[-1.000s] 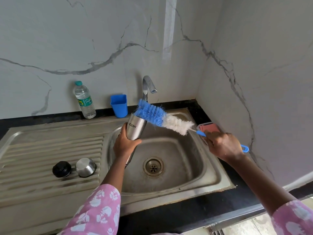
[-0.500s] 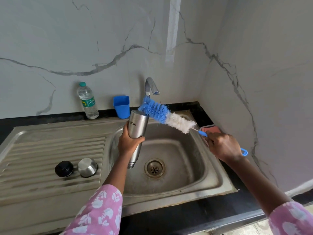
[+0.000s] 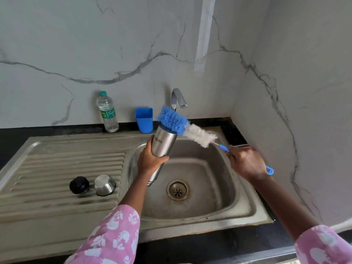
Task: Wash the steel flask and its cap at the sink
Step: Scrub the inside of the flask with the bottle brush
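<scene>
White marble-veined wall point(image 3: 76, 44) behind and at the right, black counter point(image 3: 190, 250) below it, carrying a steel sink point(image 3: 247, 212) with a ribbed drainboard point(image 3: 57, 168) on the left. Over the basin's left side, grips the steel flask point(image 3: 163, 143) with the left hand point(image 3: 150, 159), fingers and thumb wrapped round its middle, mouth tilted up toward the tap point(image 3: 176, 97), base pointing down into the basin. Holds a bottle brush point(image 3: 186, 128) in the right hand point(image 3: 245, 164), fingers curled tight round the blue handle, loop end poking out past the heel of the hand. Lays the blue bristle end across the flask's mouth, touching the rim; cannot tell whether any bristle sits inside. On the drainboard near its right edge: black cap point(image 3: 79, 185) and steel cup-shaped cap point(image 3: 104, 184), just beside each other, well apart from the flask. Along the counter's back edge: clear water bottle point(image 3: 107, 113) upright, blue cup point(image 3: 144, 120) just left of the tap
</scene>
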